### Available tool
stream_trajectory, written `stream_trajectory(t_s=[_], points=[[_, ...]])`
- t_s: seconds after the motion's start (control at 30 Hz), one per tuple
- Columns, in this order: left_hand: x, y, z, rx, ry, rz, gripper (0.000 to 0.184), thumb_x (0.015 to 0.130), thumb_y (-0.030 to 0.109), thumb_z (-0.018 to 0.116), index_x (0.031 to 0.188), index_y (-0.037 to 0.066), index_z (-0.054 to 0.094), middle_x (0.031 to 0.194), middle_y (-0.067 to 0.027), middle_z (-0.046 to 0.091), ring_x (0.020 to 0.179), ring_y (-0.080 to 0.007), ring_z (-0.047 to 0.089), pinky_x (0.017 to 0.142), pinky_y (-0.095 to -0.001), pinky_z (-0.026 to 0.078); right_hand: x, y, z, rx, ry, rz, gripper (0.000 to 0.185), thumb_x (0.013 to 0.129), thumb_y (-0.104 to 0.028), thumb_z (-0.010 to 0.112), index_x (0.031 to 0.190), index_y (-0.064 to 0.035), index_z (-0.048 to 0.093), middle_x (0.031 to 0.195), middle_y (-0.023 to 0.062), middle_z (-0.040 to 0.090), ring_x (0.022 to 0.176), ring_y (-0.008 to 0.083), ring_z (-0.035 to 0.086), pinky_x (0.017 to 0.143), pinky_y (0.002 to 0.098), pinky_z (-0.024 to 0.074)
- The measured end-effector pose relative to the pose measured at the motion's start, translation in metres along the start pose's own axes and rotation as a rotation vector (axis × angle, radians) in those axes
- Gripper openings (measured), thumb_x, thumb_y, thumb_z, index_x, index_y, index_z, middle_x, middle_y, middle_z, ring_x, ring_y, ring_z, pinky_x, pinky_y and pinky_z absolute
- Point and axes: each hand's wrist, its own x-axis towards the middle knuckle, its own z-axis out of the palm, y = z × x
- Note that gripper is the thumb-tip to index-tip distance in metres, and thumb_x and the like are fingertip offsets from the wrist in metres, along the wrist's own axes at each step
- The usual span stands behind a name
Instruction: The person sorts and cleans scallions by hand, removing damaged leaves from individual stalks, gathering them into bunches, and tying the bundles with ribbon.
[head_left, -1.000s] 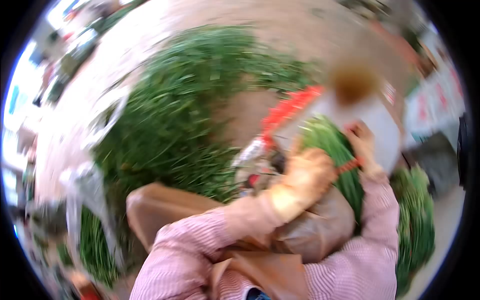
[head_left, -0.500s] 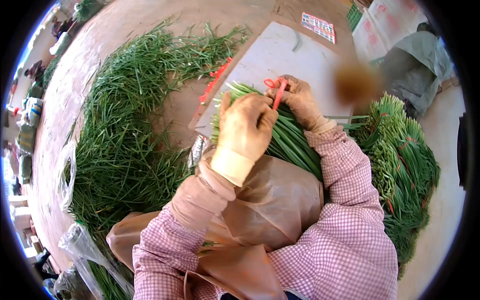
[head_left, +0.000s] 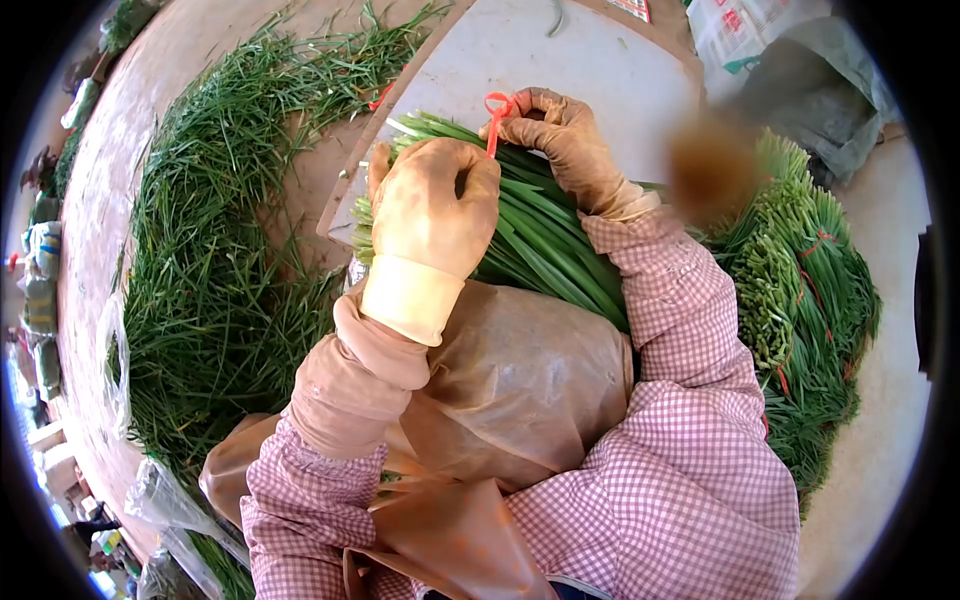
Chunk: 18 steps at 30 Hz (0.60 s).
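A bunch of long green garlic chives (head_left: pixel 545 245) lies across the near edge of a pale board, above my apron-covered lap. A red tie (head_left: pixel 492 138) stands up from the bunch, with a small loop at its top. My right hand (head_left: pixel 570 150), in a stained rubber glove, pinches the tie beside the loop. On the other side, my left hand (head_left: pixel 432 205), also gloved, rests over the cut ends of the bunch, its thumb and finger closed at the tie's lower end. The fingertips of that hand are partly hidden.
Loose chives (head_left: pixel 215 230) are heaped on the ground at the left. Tied bunches (head_left: pixel 810 290) are stacked at the right with red bands around them. The pale board (head_left: pixel 470 65) extends ahead. A grey-green plastic bag (head_left: pixel 820 95) and a white sack (head_left: pixel 745 30) stand at the upper right.
Both hands and the bunch sit farther up and left in view, as the camera view has shifted. The red tie now stands more upright, its loop above the right fingertips.
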Motion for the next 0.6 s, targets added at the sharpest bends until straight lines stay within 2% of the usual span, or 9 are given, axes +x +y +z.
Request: stream_trajectory(t_s=[0.1,0.2,0.27,0.3,0.37,0.5,0.53,0.57,0.6], points=[[-0.001,0.001,0.002,0.026,-0.005,-0.013,0.018,0.086,0.021,0.057,0.079,0.007,0.066,0.07,-0.001,0.064,0.072,-0.0196,0.061,0.103,-0.0406,0.027,-0.004,-0.004,0.002,-0.081,-0.039,-0.053,0.011,0.08,-0.006,0.068,0.088,0.0004,0.064,0.078,0.0023,0.064,0.072,0.0082,0.056,0.068,0.0225,0.0469],[-0.001,0.001,0.003,0.029,0.008,-0.019,0.016,0.084,0.021,0.059,0.078,0.007,0.065,0.07,-0.001,0.064,0.075,-0.0197,0.06,0.103,-0.0412,0.027,-0.009,-0.006,0.001,-0.175,-0.145,-0.109,0.011,0.081,-0.007,0.067,0.09,0.0005,0.065,0.081,0.0015,0.064,0.076,0.0083,0.056,0.072,0.0232,0.0471],[-0.003,-0.002,0.006,0.042,0.063,0.056,0.013,0.082,0.019,0.062,0.076,0.007,0.065,0.075,-0.0023,0.065,0.081,-0.0215,0.061,0.102,-0.0427,0.028,-0.011,-0.006,-0.001,-0.208,-0.216,-0.135,0.013,0.082,-0.007,0.066,0.092,0.0008,0.065,0.084,0.0012,0.064,0.079,0.0084,0.057,0.075,0.0235,0.0472],[-0.004,-0.002,0.009,0.041,0.07,0.054,0.013,0.082,0.019,0.062,0.076,0.007,0.065,0.075,-0.0023,0.065,0.081,-0.0215,0.061,0.102,-0.0427,0.028,-0.013,-0.007,-0.002,-0.113,-0.247,-0.071,0.015,0.084,-0.009,0.065,0.094,0.0011,0.065,0.087,0.0019,0.065,0.081,0.009,0.057,0.078,0.0235,0.047],[-0.005,0.001,0.013,0.06,0.206,0.136,0.012,0.079,0.019,0.062,0.074,0.008,0.064,0.078,-0.0072,0.063,0.085,-0.0279,0.059,0.101,-0.0497,0.03,-0.019,-0.015,-0.001,-0.023,-0.286,-0.012,0.017,0.085,-0.011,0.064,0.097,0.0015,0.065,0.09,0.0026,0.066,0.084,0.0096,0.058,0.08,0.0236,0.0469],[-0.008,0.007,0.011,0.115,0.168,0.129,0.011,0.079,0.018,0.061,0.084,0.01,0.066,0.082,-0.0067,0.063,0.089,-0.0257,0.059,0.104,-0.0521,0.028,-0.03,-0.024,0.008,-0.097,-0.197,0.025,0.019,0.088,-0.015,0.063,0.096,0.0023,0.066,0.096,0.0052,0.067,0.088,0.0119,0.06,0.082,0.0246,0.047],[-0.008,0.007,0.01,0.109,0.172,0.119,0.011,0.078,0.017,0.06,0.084,0.01,0.066,0.081,-0.0064,0.063,0.09,-0.0253,0.059,0.104,-0.0531,0.027,-0.029,-0.019,0.007,-0.185,-0.151,-0.021,0.018,0.087,-0.014,0.063,0.095,0.0016,0.066,0.096,0.0046,0.067,0.089,0.0122,0.06,0.082,0.0252,0.0471],[-0.008,0.007,0.009,0.135,0.141,0.107,0.017,0.077,0.018,0.061,0.092,0.01,0.065,0.083,-0.0068,0.062,0.091,-0.0257,0.059,0.104,-0.053,0.027,-0.029,-0.017,0.007,-0.272,-0.102,-0.069,0.016,0.087,-0.013,0.064,0.094,0.0009,0.066,0.095,0.0041,0.068,0.089,0.0125,0.06,0.082,0.0258,0.0472],[-0.008,0.007,0.009,0.153,0.122,0.103,0.022,0.077,0.019,0.061,0.097,0.01,0.064,0.085,-0.0075,0.062,0.092,-0.0259,0.059,0.105,-0.0529,0.027,-0.029,-0.017,0.008,-0.465,-0.056,-0.247,0.008,0.084,-0.008,0.065,0.09,-0.0026,0.065,0.09,0.0049,0.067,0.085,0.0155,0.061,0.079,0.0277,0.0475]])
